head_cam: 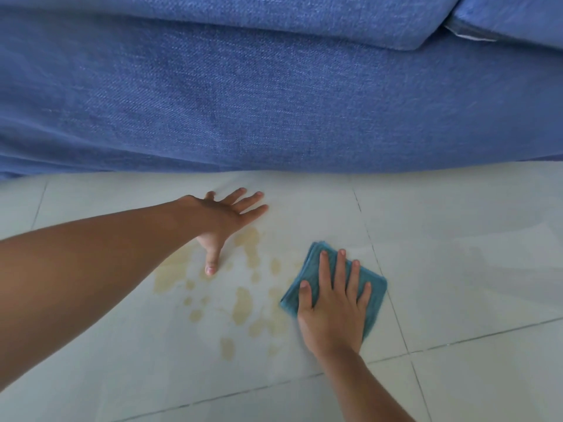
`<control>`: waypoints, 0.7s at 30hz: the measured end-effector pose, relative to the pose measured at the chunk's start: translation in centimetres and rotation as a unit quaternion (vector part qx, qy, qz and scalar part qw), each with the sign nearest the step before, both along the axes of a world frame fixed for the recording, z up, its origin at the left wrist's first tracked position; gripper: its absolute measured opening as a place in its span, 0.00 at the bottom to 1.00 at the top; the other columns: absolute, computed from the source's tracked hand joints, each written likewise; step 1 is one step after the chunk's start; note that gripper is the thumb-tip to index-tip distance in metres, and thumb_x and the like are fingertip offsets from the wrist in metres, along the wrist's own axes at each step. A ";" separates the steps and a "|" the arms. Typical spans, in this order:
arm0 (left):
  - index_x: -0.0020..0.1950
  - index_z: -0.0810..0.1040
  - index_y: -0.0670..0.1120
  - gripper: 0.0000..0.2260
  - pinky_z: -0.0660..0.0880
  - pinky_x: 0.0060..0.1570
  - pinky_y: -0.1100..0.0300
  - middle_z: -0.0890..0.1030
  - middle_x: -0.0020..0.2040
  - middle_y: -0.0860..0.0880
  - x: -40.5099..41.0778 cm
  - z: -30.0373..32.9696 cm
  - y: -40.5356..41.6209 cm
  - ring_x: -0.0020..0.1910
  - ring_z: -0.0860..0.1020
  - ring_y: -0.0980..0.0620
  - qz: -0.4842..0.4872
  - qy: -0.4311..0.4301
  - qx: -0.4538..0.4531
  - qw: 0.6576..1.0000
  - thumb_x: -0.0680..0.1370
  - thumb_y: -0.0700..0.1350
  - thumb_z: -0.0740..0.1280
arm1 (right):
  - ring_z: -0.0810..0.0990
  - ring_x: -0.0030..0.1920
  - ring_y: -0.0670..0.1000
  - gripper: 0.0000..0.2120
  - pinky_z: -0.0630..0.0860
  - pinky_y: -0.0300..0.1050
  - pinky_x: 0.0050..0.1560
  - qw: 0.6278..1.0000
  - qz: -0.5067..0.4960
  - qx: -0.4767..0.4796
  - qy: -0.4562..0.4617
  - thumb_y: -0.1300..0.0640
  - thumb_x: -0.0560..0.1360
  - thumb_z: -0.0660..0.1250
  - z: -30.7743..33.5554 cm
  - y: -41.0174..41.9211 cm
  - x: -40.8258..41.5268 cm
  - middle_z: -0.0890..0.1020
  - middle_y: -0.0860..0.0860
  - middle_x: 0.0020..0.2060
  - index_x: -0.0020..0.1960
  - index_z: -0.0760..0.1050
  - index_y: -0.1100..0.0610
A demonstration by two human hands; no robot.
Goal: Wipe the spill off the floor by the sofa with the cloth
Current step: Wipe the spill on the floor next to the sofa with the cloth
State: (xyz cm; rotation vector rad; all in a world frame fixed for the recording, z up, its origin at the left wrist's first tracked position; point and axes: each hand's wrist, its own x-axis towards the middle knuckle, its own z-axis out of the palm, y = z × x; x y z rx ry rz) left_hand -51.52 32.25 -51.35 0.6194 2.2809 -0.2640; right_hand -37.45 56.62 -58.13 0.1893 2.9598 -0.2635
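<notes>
A yellowish spill [242, 306] lies in patches and drops on the pale tiled floor [457, 269], just in front of the blue sofa [274, 102]. A folded teal cloth [313, 269] rests flat on the floor at the right edge of the spill. My right hand [333, 303] presses down on the cloth with fingers spread, covering most of it. My left hand [224, 217] is planted flat on the floor near the sofa's base, fingers apart, its thumb touching the top of the spill.
The sofa's front fills the upper half of the view, with a seat cushion [502, 16] at the top right. Dark grout lines [393, 303] cross the tiles to the right and below the spill.
</notes>
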 end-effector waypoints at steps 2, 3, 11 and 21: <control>0.76 0.27 0.57 0.72 0.46 0.75 0.35 0.24 0.76 0.55 0.2 0.3 0.2 0.77 0.29 0.49 0.007 0.002 0.000 1.000 0.56 0.55 0.84 | 0.38 0.82 0.54 0.34 0.40 0.61 0.79 1.000 0.014 0.000 0.000 0.37 0.78 0.39 0.3 -0.2 -1.5 0.41 0.48 0.82 0.82 0.40 0.45; 0.77 0.27 0.56 0.72 0.47 0.75 0.36 0.25 0.76 0.54 0.3 0.4 0.4 0.77 0.29 0.48 0.009 0.002 -0.002 1.000 0.56 0.54 0.84 | 0.38 0.82 0.54 0.34 0.40 0.61 0.79 1.000 0.022 -0.001 -0.001 0.37 0.77 0.39 0.4 -0.4 -2.2 0.41 0.48 0.82 0.82 0.41 0.44; 0.78 0.30 0.56 0.69 0.48 0.75 0.35 0.27 0.78 0.55 1.0 0.6 -0.3 0.78 0.31 0.49 0.033 -0.002 0.012 0.999 0.59 0.54 0.83 | 0.36 0.81 0.52 0.32 0.37 0.60 0.79 0.982 0.188 0.004 -0.022 0.39 0.79 0.43 1.2 -1.3 -6.3 0.40 0.45 0.82 0.81 0.42 0.42; 0.78 0.31 0.57 0.68 0.47 0.75 0.36 0.28 0.77 0.57 1.0 0.2 -1.3 0.78 0.31 0.51 0.050 -0.003 0.023 0.998 0.59 0.57 0.83 | 0.36 0.81 0.49 0.31 0.37 0.58 0.80 0.959 0.283 0.004 -0.009 0.41 0.80 0.46 0.8 -2.0 -7.9 0.41 0.43 0.82 0.81 0.42 0.41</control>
